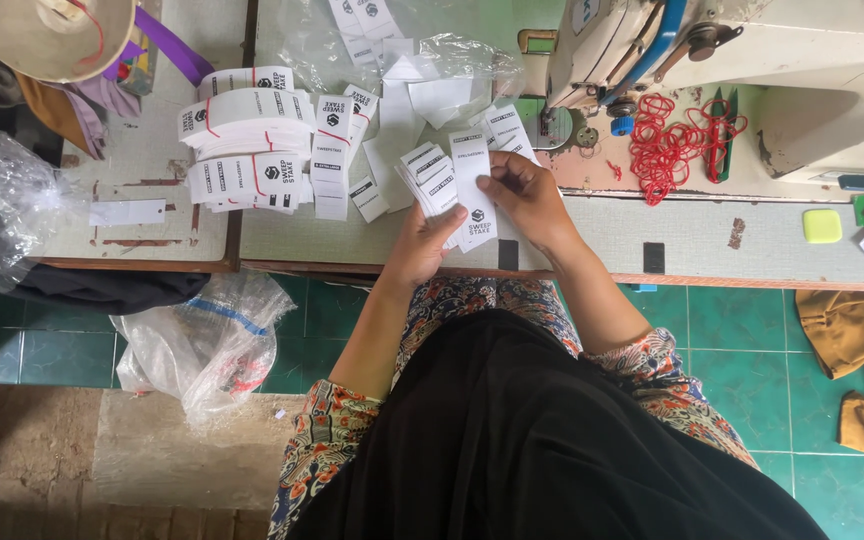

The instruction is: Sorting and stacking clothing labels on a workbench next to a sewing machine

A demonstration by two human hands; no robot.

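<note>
a fanned stack of white labels (439, 182) was gripped in the left hand (422, 243), just above the table's near edge (592, 275). one label (474, 195) was pinched at its top by the right hand (530, 195), fingers curled, wrist bent inward. bare table was left to the right of the hands. bundled labels (252, 140) were piled farther left, red rubber bands (672, 140) farther right.

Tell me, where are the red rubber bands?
In the head view, the red rubber bands lie in a loose pile on the sewing machine bed, up right of the right hand.
</note>
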